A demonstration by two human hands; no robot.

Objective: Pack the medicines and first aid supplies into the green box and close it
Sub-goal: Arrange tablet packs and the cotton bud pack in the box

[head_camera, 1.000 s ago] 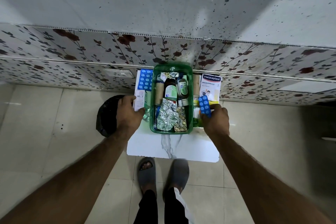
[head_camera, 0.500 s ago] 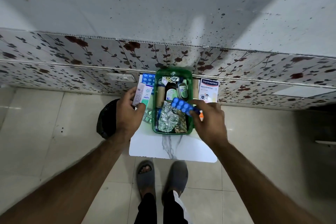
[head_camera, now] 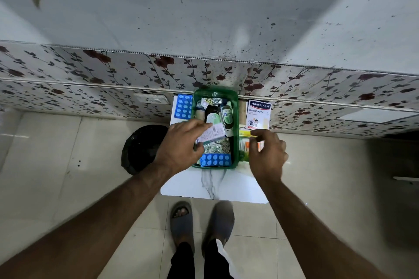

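Note:
The green box (head_camera: 236, 106) stands open on a small white marble-top table (head_camera: 215, 186) against the wall. Inside it are a dark bottle (head_camera: 212, 115), a smaller bottle (head_camera: 227, 119), foil strips (head_camera: 216, 146) and a blue blister pack (head_camera: 215, 159) at the near end. My left hand (head_camera: 181, 145) holds a small white medicine carton (head_camera: 212, 133) over the box's middle. My right hand (head_camera: 267, 154) hovers just right of the box, fingers curled over an orange and white item (head_camera: 260, 145), touching or just above it.
A Hansaplast plaster pack (head_camera: 259, 114) and a tan roll (head_camera: 243, 113) lie right of the box. Another blue blister pack (head_camera: 183, 106) lies left of it. A black bag (head_camera: 141, 147) sits on the tiled floor at the left. My feet stand below the table.
The blue blister pack went from my right hand into the box's near end. My right hand moved back to the right. My left hand carried the white carton from the left over the box.

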